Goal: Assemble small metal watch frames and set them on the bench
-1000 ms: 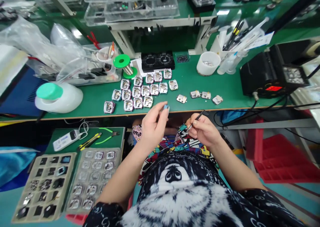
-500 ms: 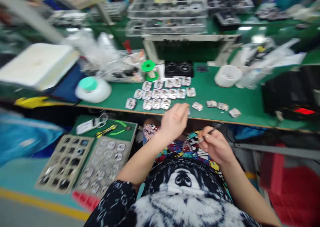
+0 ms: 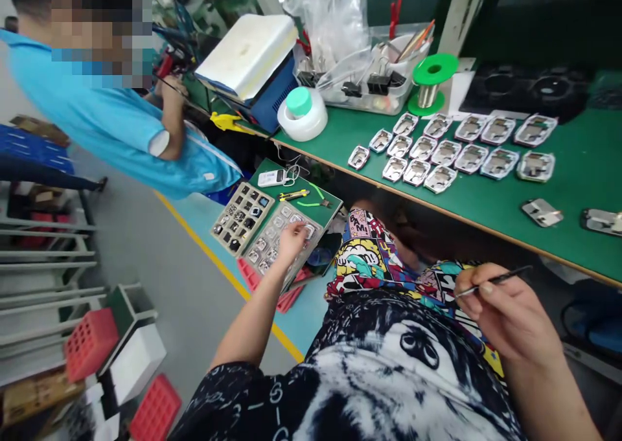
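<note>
My left hand (image 3: pixel 293 237) is over the grey compartment tray (image 3: pixel 286 276), its fingers pinched at a small silvery watch case (image 3: pixel 310 232) near the tray's upper right corner. Other similar cases lie in the tray's pockets. My right hand (image 3: pixel 505 305) is just off the bench's front edge, above my lap, closed round a pair of dark, thin tweezers (image 3: pixel 500 277). On the green bench, several metal watch cases (image 3: pixel 440 179) stand in rows, open side up. Two loose silvery parts (image 3: pixel 541 212) lie farther right.
A second tray (image 3: pixel 241 215) holds dark parts. Beside the trays are green-handled cutters (image 3: pixel 315 198), a yellow knife (image 3: pixel 293 195) and a white device (image 3: pixel 272 178). A solder spool (image 3: pixel 430 85), a round bottle (image 3: pixel 302 120) and a bin stand behind. A co-worker in blue (image 3: pixel 111 124) is at left.
My view has swung left. My left hand has gone from the bench edge down to the side tray. The right hand still holds the tweezers over my lap.
</note>
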The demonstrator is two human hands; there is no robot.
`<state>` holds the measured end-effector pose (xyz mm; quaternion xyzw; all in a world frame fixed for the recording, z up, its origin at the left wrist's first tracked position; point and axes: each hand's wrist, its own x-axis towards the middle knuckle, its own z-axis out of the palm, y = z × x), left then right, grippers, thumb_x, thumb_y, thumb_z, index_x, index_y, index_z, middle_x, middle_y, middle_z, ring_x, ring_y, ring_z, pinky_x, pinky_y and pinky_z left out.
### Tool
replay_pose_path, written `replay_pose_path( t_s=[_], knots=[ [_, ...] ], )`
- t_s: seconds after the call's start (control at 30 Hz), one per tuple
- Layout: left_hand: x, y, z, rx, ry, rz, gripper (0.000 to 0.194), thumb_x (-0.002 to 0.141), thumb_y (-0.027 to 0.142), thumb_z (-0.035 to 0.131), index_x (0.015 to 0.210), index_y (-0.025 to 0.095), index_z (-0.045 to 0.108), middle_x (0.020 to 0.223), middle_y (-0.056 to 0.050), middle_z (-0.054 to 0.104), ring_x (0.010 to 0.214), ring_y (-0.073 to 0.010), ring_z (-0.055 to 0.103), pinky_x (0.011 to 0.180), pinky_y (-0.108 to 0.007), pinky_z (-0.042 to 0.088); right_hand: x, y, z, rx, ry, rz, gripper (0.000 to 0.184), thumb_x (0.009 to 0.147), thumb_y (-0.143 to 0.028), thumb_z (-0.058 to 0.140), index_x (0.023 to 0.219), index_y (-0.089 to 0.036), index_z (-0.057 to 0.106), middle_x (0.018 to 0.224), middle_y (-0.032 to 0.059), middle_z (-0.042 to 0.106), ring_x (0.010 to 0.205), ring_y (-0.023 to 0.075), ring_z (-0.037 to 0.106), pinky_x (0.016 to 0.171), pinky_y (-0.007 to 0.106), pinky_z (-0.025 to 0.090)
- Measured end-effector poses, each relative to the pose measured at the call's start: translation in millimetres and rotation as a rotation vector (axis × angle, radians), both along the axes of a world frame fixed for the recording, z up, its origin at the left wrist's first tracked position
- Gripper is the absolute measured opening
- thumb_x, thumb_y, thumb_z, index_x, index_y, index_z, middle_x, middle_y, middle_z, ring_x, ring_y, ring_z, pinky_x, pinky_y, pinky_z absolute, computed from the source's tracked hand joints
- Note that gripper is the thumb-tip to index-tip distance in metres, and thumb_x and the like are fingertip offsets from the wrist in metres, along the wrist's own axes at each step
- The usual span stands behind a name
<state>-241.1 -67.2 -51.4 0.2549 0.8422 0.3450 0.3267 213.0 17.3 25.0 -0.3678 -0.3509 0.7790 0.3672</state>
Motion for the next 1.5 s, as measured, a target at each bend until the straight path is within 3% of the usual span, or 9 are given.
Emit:
replay_pose_path(
  t_s=[0.1,0.23,0.57,0.83,1.0,1.2,1.3,1.37,1.5],
  knots=[
    [-49,-21,-2.6,-0.073,0.162,0.133,0.028,0.101,0.035,0.069,0.117,0.012,0.069,0.094,-0.005,0.073,0.074,-0.0179,0.069,0.071,-0.032,0.057,-7,4,0.6,0.004,-0.006,0.035,0.012,0.091,-0.036,0.081,0.090,-0.026,0.074,0.076,0.0049,0.063,0.059,0.0159,0.052,0.050,0.030,0.043],
    [-74,-31,-12.6,-0.169,0.286,0.188,0.030,0.104,0.043,0.070,0.112,0.014,0.070,0.098,-0.004,0.072,0.085,-0.0197,0.070,0.082,-0.038,0.061,-8,4,0.4,0.010,-0.042,0.037,0.013,0.089,-0.037,0.082,0.089,-0.026,0.074,0.079,0.0063,0.065,0.058,0.0166,0.051,0.049,0.031,0.043],
    [-69,-32,-33.3,-0.308,0.444,0.037,0.032,0.104,0.043,0.071,0.119,0.015,0.070,0.115,-0.009,0.072,0.103,-0.0243,0.071,0.096,-0.046,0.060,-2,0,-4.2,-0.002,-0.054,0.034,0.011,0.089,-0.036,0.080,0.091,-0.027,0.073,0.070,0.0041,0.057,0.058,0.0173,0.050,0.049,0.031,0.041],
    [-63,-39,-28.9,-0.359,0.471,-0.058,0.026,0.099,0.039,0.076,0.109,0.015,0.072,0.107,-0.007,0.073,0.104,-0.0253,0.069,0.102,-0.048,0.054,-5,2,-1.9,0.013,-0.085,0.059,0.013,0.089,-0.038,0.080,0.088,-0.027,0.073,0.071,0.0050,0.059,0.058,0.0176,0.051,0.051,0.033,0.042],
    [-50,-26,-8.1,-0.286,0.434,-0.010,0.020,0.096,0.034,0.074,0.091,0.015,0.071,0.098,-0.008,0.073,0.102,-0.0263,0.069,0.099,-0.045,0.053,-8,2,2.5,0.047,-0.073,0.080,0.011,0.092,-0.039,0.077,0.089,-0.028,0.075,0.065,0.0036,0.056,0.057,0.0187,0.050,0.051,0.033,0.041],
    [41,16,30.6,-0.048,0.134,-0.145,0.034,0.099,0.042,0.062,0.108,0.013,0.076,0.104,-0.015,0.075,0.101,-0.0282,0.071,0.087,-0.037,0.056,-20,-6,6.6,0.146,-0.094,0.022,0.009,0.092,-0.033,0.081,0.093,-0.027,0.074,0.078,0.0048,0.067,0.058,0.0172,0.057,0.052,0.033,0.048],
    [125,31,50.5,0.046,-0.231,-0.408,0.050,0.094,0.064,0.068,0.105,0.017,0.080,0.088,-0.009,0.077,0.076,-0.0215,0.072,0.072,-0.033,0.059,-29,-11,7.3,0.269,-0.232,0.027,0.010,0.092,-0.033,0.081,0.094,-0.025,0.075,0.093,0.0080,0.074,0.062,0.0173,0.063,0.054,0.032,0.054],
    [174,37,63.4,0.108,-0.717,-0.641,0.060,0.091,0.073,0.070,0.104,0.015,0.079,0.088,-0.010,0.077,0.073,-0.0205,0.073,0.067,-0.032,0.059,-32,-13,8.1,0.375,-0.342,0.041,0.011,0.093,-0.034,0.081,0.094,-0.024,0.076,0.096,0.0086,0.075,0.066,0.0183,0.067,0.058,0.032,0.058],
    [221,44,75.2,0.063,-1.309,-0.738,0.062,0.080,0.073,0.084,0.094,0.013,0.075,0.087,-0.010,0.074,0.067,-0.0185,0.072,0.057,-0.028,0.057,-28,-18,7.9,0.597,-0.511,-0.024,0.006,0.094,-0.032,0.079,0.094,-0.026,0.076,0.099,0.0084,0.076,0.089,0.0236,0.073,0.080,0.036,0.062]
  ],
)
